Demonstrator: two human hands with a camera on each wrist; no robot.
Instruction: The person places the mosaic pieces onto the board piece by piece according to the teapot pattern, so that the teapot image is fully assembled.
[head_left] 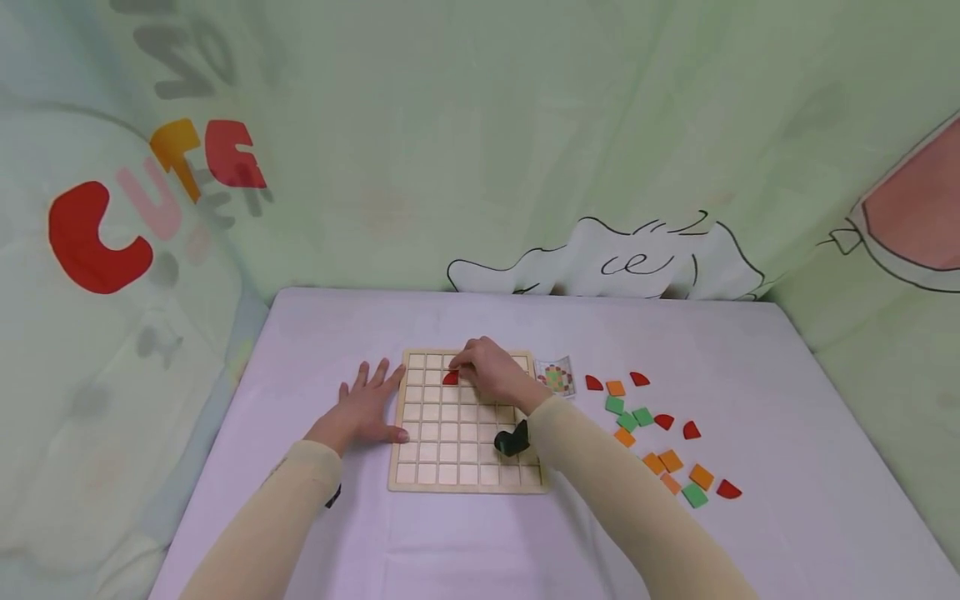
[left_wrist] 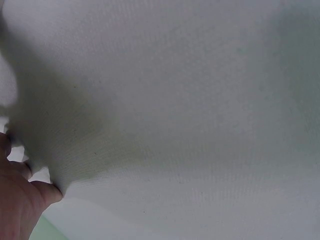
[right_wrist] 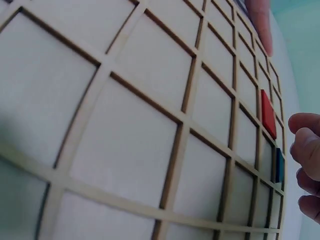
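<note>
Right sleeve [head_left: 600, 475]: cream; its black wrist device [head_left: 512, 442] hides several board cells.
Loose pieces: orange squares [head_left: 671, 461], green squares [head_left: 695, 496], red quarter-rounds [head_left: 729, 490], right of the board.
Board [head_left: 468, 489]: pale wood, raised grid.
Left hand [head_left: 363, 412]: fingers spread, thumb on the board's rim.
Red piece [head_left: 451, 378]: quarter-round, in a far cell.
Right hand [head_left: 491, 371]: fingers bent near the red piece; cannot tell whether they pinch anything.
Dark piece [right_wrist: 279, 165]: only the right wrist view shows it.
Curtain [head_left: 420, 167]: green, behind.
</note>
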